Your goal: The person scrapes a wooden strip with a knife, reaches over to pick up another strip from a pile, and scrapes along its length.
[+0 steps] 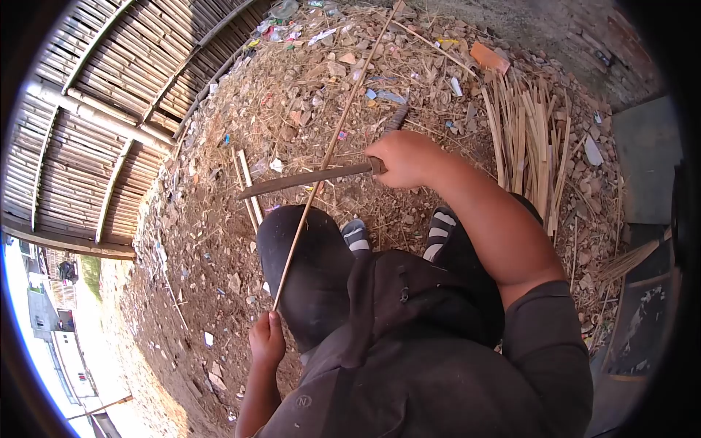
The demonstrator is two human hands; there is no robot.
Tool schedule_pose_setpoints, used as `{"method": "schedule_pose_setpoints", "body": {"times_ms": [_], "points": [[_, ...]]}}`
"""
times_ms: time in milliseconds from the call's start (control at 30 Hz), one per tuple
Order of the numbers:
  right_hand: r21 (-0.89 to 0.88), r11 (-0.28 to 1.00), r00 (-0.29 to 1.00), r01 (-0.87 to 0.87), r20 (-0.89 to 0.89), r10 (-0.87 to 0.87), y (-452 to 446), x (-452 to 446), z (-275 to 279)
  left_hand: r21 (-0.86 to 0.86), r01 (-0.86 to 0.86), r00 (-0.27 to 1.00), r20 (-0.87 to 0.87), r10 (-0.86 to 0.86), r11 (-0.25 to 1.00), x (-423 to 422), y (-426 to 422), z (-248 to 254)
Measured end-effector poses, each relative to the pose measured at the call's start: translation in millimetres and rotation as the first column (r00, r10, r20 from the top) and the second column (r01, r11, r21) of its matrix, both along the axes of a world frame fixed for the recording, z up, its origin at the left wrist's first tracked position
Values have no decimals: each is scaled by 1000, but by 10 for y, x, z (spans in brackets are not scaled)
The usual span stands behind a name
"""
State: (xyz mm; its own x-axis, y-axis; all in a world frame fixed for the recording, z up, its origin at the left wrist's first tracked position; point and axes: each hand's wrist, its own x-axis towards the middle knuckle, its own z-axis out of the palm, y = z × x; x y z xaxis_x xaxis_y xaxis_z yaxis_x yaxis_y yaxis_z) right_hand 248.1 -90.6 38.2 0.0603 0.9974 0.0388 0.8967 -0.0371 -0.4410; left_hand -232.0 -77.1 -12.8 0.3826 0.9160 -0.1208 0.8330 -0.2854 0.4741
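In the head view my right hand [403, 159] is closed round the handle of a long flat blade [307, 177], which points left. The blade crosses a long thin bamboo strip [345, 111] just above my left knee. Lower down, my left hand [267, 338] is closed on the near end of that strip. The strip runs from my left hand past my knee and up to the top of the view. Whether the blade's edge touches the strip or cuts into it, I cannot tell.
A pile of split bamboo strips [531, 135] lies at the right, near an orange brick piece [489, 58]. A bamboo wall [139, 66] stands at the upper left. Two loose strips [249, 186] lie beyond my left knee. Rubble and litter cover the ground.
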Motion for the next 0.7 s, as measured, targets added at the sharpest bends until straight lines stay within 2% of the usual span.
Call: {"method": "schedule_pose_setpoints", "body": {"times_ms": [100, 200, 267, 300, 400, 500, 600, 667, 700], "points": [[-69, 998, 995, 6, 103, 1, -53, -221, 291, 43, 60, 998, -16, -59, 997, 39, -29, 66], [-55, 997, 992, -48, 115, 54, 13, -223, 148, 114, 118, 993, -37, -114, 986, -3, 3, 25], [47, 997, 998, 58, -17, -58, 156, 32, -236, 104, 100, 993, -70, -93, 990, -5, 0, 15], [99, 988, 991, 118, -81, -110, 200, 93, -212, 106, 93, 993, -79, -84, 990, 23, 18, 9], [120, 983, 990, 136, -48, -132, 170, 110, -192, 78, 108, 990, -98, -100, 991, 23, 13, 26], [-24, 1000, 998, 20, 54, -18, 20, -175, 72, 118, 183, 980, -97, -172, 976, 106, -8, 147], [-12, 995, 982, -95, 165, 96, 42, -267, -34, 111, 162, 981, -126, -148, 981, 103, 15, 131], [-50, 997, 998, -60, 14, 61, 195, -54, -321, 164, 166, 984, -92, -152, 973, 93, 1, 29], [-65, 997, 998, -38, -52, 35, 241, 0, -276, 197, 171, 985, -69, -160, 965, 114, 21, -12]]}}
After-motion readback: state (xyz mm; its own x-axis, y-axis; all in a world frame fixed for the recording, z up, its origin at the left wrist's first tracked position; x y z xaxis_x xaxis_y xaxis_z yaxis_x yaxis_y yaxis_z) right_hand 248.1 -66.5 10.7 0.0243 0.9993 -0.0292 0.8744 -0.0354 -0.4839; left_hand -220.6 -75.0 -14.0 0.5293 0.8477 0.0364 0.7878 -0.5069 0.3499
